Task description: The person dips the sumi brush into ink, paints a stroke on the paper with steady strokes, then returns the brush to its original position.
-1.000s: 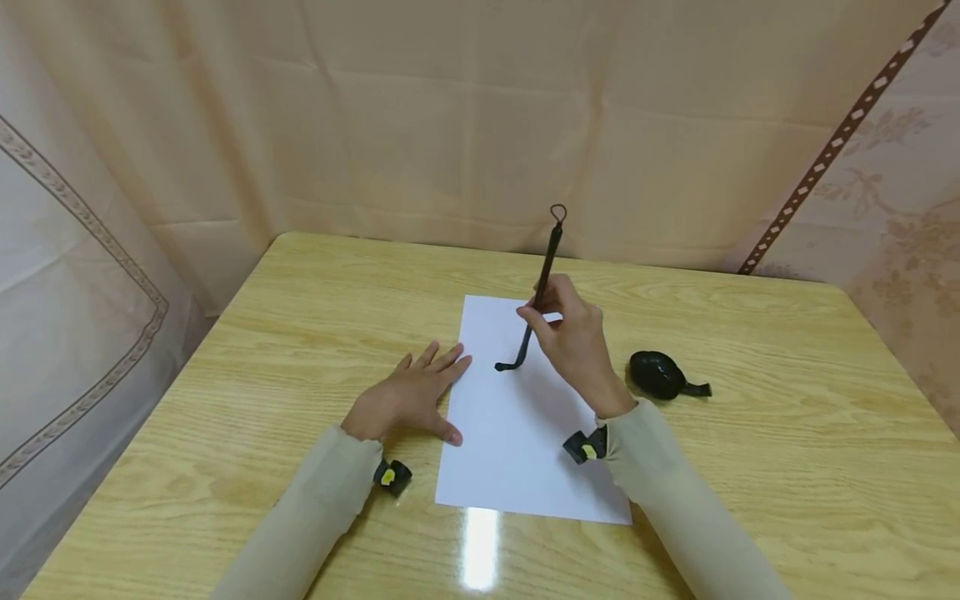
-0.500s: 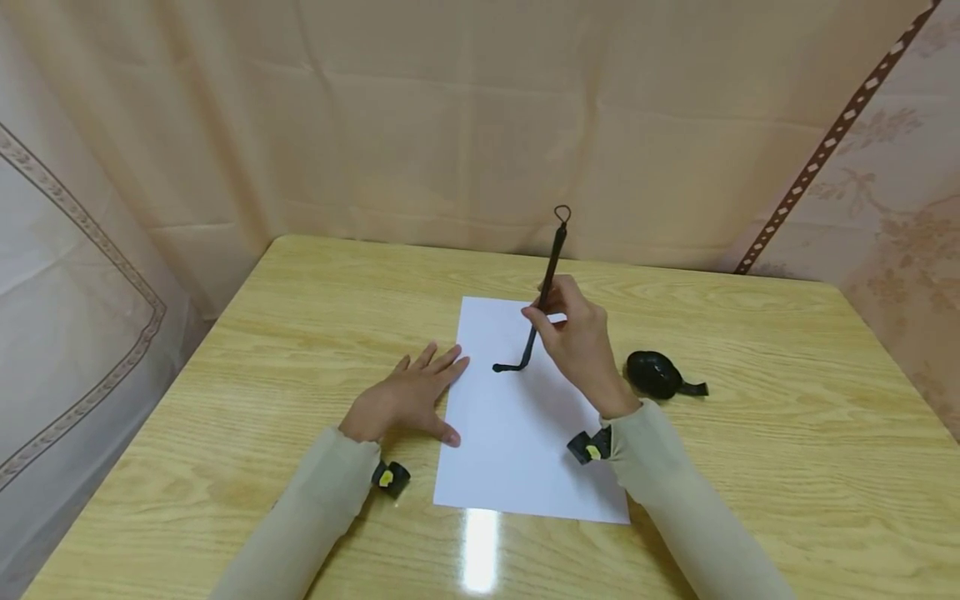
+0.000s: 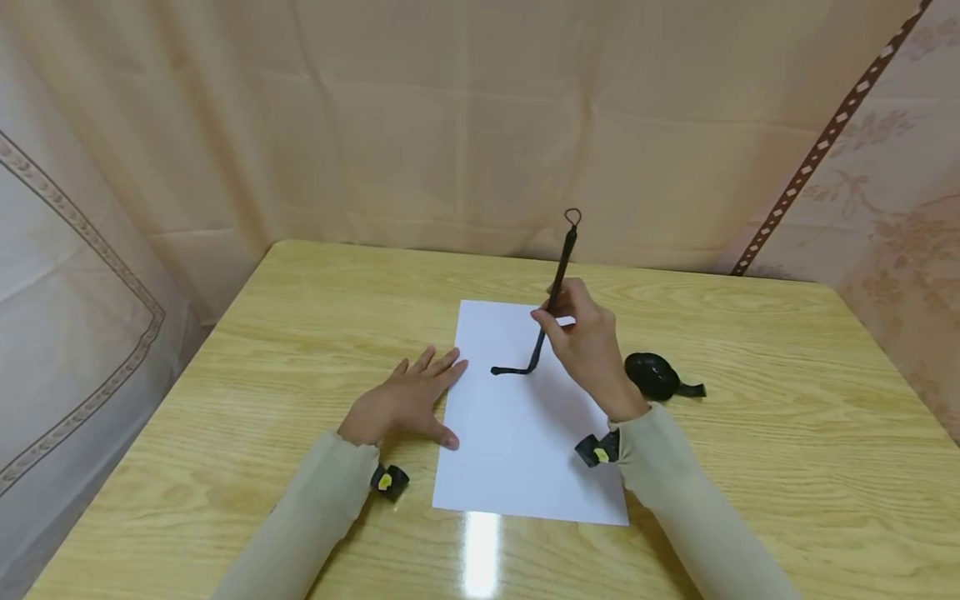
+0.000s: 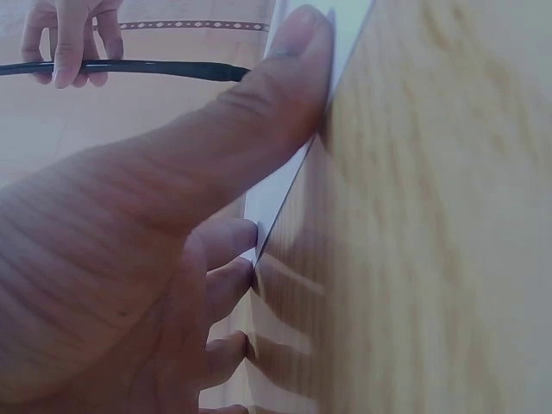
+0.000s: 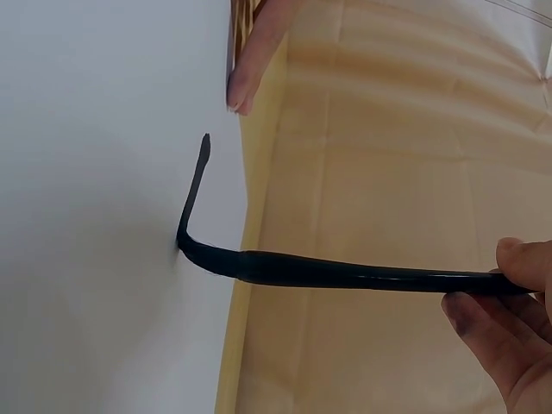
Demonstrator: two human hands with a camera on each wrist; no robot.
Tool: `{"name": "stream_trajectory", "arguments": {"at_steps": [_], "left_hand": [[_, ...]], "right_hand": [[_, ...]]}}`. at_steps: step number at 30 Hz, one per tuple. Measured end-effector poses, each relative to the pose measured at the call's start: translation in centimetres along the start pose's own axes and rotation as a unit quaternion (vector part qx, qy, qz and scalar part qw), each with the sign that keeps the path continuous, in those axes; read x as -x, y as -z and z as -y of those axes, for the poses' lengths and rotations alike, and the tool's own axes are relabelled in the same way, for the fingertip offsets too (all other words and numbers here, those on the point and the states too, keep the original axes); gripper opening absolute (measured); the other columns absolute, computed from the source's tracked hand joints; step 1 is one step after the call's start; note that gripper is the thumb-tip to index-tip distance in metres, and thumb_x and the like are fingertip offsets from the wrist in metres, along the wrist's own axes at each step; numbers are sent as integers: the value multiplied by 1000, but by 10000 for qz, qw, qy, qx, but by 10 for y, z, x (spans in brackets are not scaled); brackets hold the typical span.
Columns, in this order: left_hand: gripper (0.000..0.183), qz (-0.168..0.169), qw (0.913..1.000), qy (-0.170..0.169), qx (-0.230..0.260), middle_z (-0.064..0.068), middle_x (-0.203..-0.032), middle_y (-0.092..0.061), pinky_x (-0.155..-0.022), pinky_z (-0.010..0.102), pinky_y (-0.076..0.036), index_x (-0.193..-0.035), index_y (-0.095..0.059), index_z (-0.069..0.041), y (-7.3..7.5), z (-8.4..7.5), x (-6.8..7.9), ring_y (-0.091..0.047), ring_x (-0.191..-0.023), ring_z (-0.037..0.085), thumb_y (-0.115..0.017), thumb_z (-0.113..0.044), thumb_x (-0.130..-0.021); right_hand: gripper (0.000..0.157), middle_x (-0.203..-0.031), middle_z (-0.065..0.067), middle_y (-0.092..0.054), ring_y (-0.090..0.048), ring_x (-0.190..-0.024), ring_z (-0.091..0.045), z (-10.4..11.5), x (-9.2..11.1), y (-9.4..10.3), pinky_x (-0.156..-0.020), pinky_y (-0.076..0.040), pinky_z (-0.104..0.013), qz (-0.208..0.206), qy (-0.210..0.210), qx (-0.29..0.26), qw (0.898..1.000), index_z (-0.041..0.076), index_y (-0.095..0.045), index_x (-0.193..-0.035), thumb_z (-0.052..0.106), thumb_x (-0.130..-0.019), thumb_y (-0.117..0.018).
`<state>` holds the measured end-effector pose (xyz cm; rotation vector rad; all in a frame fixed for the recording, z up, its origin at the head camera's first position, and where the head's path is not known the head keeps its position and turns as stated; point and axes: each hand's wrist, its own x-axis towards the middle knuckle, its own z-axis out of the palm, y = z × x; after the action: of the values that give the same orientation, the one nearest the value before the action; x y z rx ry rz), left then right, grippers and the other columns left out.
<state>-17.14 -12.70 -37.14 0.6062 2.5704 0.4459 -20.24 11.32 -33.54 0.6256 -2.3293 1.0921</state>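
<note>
Paper (image 4: 352, 24) edge touched by spread fingers (image 4: 231, 286) of left hand (image 4: 155, 207). Counter (image 4: 423, 216) seen right of fingers. Above-left of them, dark brush (image 4: 155, 68) held in right hand (image 4: 72, 39), one end hidden by thumb (image 4: 289, 73); patterned cloth (image 4: 190, 43) behind.

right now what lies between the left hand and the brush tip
The head view shows white paper, then a black stroke that meets the brush tip.
</note>
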Motion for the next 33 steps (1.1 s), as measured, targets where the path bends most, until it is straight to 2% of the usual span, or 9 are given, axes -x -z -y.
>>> {"name": "stream_trajectory", "arguments": {"at_steps": [12,22,33], "left_hand": [[111,-24,10000,-38,-63,4,-162,-2,-115,61,-3,-155,-13,-14,-1,-1,2,6,-148,34,-79,-47,-71],[111,-51,10000,-79,-20,4,-162,-2,-115,61,-3,-155,-12,-15,-2,1,0,6,-148,34,-79,-46,-71],[112,-14,9999,-94,-58,3,-162,1,-115,62,-1,-155,-11,-15,-2,2,0,8,-148,34,-79,-48,-71]], "right_hand": [[32,-89,-15,-68,-70,-77,-26,-4,2,7,-61,-58,-36,-51,-1,94,9999,-2,-52,-106,5,-83,-72],[33,-91,-17,-67,-70,-79,-28,-6,6,17,-62,-58,-39,-69,-236,131,9996,-4,-51,-107,3,-82,-72],[32,-88,-17,-67,-70,-75,-29,-14,9,26,-59,-57,-39,-228,-24,228,9995,-5,-52,-105,1,-82,-72]]}}
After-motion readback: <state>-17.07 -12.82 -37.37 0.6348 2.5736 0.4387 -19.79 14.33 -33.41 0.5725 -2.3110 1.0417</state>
